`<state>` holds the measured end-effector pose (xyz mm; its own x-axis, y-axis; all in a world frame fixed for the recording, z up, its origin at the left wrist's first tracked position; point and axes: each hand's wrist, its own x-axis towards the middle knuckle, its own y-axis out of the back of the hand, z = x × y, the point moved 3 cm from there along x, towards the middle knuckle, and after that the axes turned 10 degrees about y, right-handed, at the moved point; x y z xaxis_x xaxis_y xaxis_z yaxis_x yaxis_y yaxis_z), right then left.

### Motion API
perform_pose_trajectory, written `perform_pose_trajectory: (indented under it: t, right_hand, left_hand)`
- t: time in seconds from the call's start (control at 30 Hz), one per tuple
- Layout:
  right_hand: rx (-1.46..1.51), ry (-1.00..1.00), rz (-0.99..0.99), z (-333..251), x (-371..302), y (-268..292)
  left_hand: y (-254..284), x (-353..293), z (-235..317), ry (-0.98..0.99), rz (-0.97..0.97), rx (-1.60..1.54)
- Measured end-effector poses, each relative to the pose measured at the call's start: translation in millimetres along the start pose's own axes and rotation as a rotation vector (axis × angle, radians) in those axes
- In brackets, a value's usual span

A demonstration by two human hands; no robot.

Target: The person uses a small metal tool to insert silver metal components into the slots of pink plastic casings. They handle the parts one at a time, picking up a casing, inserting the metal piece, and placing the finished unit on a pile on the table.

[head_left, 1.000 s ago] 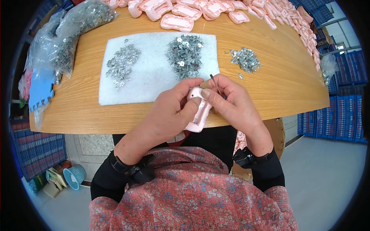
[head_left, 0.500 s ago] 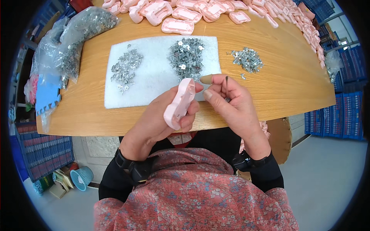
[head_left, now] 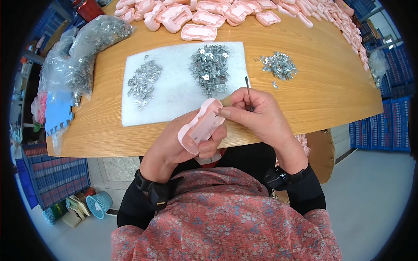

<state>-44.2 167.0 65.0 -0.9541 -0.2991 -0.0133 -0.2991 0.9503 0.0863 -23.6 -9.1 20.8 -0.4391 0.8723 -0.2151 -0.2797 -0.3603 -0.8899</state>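
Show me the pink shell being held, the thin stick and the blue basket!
Pink plastic shell (head_left: 203, 126), head view: inner floor.
Thin dark rod (head_left: 247, 85), head view: upper shaft.
Blue basket (head_left: 105, 201), head view: outer wall.

My camera looked down on a wooden table (head_left: 322, 91). I saw a white pad (head_left: 175, 65) on it, with 2 piles of shiny metal bits (head_left: 210, 69). 1 more metal pile (head_left: 281, 66) lay on the wood to the right. Lots of pink shells (head_left: 198, 33) lay by the far edge, and a clear bag of metal bits (head_left: 104, 32) lay left.
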Motion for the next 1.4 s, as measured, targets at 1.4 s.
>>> perform_pose_trajectory:
  t: [1.4]
  right_hand:
    - [-0.263, 0.119, -0.314, -18, 81, -107]
  left_hand:
    - [17, -119, 33, -0.5, 0.589, -0.134]
